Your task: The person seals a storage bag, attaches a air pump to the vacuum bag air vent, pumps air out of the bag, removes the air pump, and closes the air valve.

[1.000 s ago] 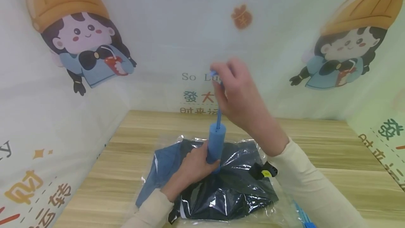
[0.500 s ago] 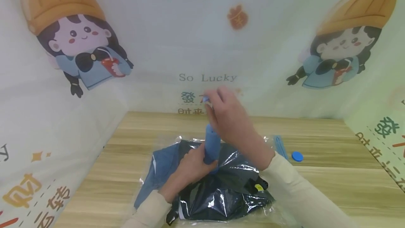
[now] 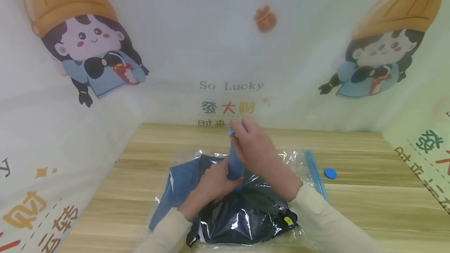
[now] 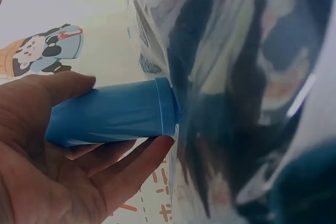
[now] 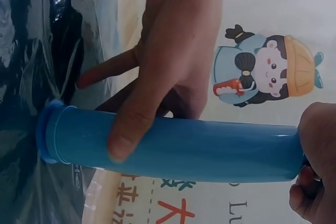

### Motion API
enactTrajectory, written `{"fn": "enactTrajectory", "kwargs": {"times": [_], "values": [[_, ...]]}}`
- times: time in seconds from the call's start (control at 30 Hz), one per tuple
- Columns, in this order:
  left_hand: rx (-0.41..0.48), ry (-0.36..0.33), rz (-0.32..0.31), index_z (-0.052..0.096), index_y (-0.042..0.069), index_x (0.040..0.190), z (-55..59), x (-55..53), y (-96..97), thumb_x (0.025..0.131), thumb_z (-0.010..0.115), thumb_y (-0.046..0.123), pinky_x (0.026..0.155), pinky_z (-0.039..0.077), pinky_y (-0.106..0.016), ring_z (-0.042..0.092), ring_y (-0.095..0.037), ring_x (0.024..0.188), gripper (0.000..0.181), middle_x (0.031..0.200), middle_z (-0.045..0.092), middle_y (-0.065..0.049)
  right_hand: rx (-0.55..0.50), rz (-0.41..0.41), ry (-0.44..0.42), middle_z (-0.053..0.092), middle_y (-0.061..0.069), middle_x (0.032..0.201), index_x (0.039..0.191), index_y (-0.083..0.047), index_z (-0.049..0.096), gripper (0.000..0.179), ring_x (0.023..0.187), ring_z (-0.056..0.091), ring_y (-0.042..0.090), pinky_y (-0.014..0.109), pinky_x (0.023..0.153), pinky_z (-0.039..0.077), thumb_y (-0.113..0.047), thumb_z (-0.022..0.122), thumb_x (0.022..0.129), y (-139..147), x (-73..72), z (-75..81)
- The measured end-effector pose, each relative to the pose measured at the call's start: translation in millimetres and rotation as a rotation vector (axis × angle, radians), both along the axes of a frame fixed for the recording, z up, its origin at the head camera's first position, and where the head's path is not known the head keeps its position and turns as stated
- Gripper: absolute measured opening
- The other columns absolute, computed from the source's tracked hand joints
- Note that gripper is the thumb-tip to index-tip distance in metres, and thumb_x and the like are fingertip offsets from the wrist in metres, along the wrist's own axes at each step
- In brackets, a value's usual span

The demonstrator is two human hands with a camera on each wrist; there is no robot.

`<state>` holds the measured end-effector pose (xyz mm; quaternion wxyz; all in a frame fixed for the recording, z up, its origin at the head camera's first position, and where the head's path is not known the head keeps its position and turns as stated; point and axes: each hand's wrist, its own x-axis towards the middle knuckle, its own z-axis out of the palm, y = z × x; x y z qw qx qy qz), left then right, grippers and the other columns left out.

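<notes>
A blue hand air pump (image 3: pixel 235 164) stands upright on a transparent vacuum storage bag (image 3: pixel 165 190) holding dark folded fabric (image 3: pixel 242 221) and a blue piece (image 3: pixel 186 177). My left hand (image 3: pixel 212 180) grips the pump's barrel near its lower end; in the left wrist view, thumb and fingers lie around the barrel (image 4: pixel 115 111). The pump's flanged base (image 5: pixel 50 132) meets the plastic in the right wrist view. My right hand (image 3: pixel 258 149) holds the handle right at the barrel's top, and its fingers mostly hide the handle.
A round blue cap (image 3: pixel 330 173) lies on the wooden table (image 3: pixel 365 159) to the right of the bag. The bag's blue zip strip (image 3: pixel 316 175) runs along its right edge. A printed cloth (image 3: pixel 175 50) hangs behind and at both sides.
My right hand has come down with the handle, and the exposed rod has slid into the barrel. My left hand keeps its grip. The zip strip and cap have come into view.
</notes>
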<state>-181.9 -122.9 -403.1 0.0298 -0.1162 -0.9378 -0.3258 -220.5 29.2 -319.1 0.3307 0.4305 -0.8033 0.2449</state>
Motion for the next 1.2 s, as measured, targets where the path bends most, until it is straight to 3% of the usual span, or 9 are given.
{"fn": "enactTrajectory", "kwargs": {"times": [0.2, 0.43, 0.7, 0.83, 0.93, 1.2], "values": [[0.012, 0.013, 0.004, 0.058, 0.002, 0.129, 1.3, -2.8, -0.8, 0.087, 0.078, 0.044, 0.079, 0.057, -0.048, 0.07, -0.033, 0.096, 0.062, 0.11, 0.071, -0.013, 0.06, 0.002, -0.014, 0.051, 0.006, 0.09, 0.102, -0.002, 0.057, 0.012, 0.073, 0.05, 0.02, 0.029, 0.059, 0.046, 0.003, 0.064, 0.094, -0.5, -0.2, 1.5], [0.005, 0.011, 0.013, 0.063, 0.003, 0.124, 1.6, -3.2, -1.2, 0.086, 0.079, 0.04, 0.076, 0.056, -0.049, 0.071, -0.032, 0.093, 0.055, 0.103, 0.072, -0.011, 0.17, -0.004, -0.062, 0.053, 0.006, 0.087, 0.101, 0.0, 0.057, 0.008, 0.074, 0.052, 0.021, 0.031, 0.063, 0.047, -0.001, 0.064, 0.098, -1.4, -2.2, 22.5], [0.009, -0.012, 0.024, 0.065, 0.003, 0.119, 0.9, -4.7, -0.2, 0.085, 0.081, 0.039, 0.077, 0.057, -0.049, 0.071, -0.033, 0.092, 0.052, 0.103, 0.073, -0.014, 0.11, 0.035, 0.025, 0.055, 0.01, 0.086, 0.097, 0.001, 0.055, 0.005, 0.075, 0.051, 0.026, 0.033, 0.064, 0.047, 0.004, 0.059, 0.098, 0.1, -0.8, 79.5], [-0.005, -0.016, 0.031, 0.065, 0.003, 0.119, 1.3, -4.2, 1.9, 0.085, 0.082, 0.038, 0.077, 0.057, -0.05, 0.071, -0.034, 0.092, 0.052, 0.103, 0.073, -0.014, 0.072, 0.071, 0.076, 0.048, 0.009, 0.08, 0.093, 0.002, 0.051, 0.009, 0.071, 0.045, 0.025, 0.032, 0.061, 0.042, 0.004, 0.057, 0.1, 4.0, 1.4, 111.6], [-0.014, -0.02, 0.037, 0.065, 0.003, 0.121, 1.5, -4.1, 2.8, 0.085, 0.082, 0.037, 0.078, 0.058, -0.05, 0.071, -0.034, 0.092, 0.053, 0.105, 0.073, -0.015, 0.034, 0.091, 0.101, 0.044, 0.009, 0.079, 0.092, 0.002, 0.051, 0.01, 0.07, 0.043, 0.026, 0.033, 0.062, 0.039, 0.003, 0.057, 0.1, 4.6, 2.3, 127.1], [-0.033, -0.008, 0.035, 0.065, 0.004, 0.122, -0.6, -5.3, 2.8, 0.085, 0.082, 0.038, 0.077, 0.057, -0.051, 0.071, -0.035, 0.093, 0.053, 0.105, 0.073, -0.015, -0.01, -0.022, 0.148, 0.039, 0.004, 0.071, 0.082, -0.004, 0.049, 0.024, 0.061, 0.037, 0.022, 0.031, 0.052, 0.032, -0.01, 0.06, 0.103, 2.0, 1.3, 128.0]]}}
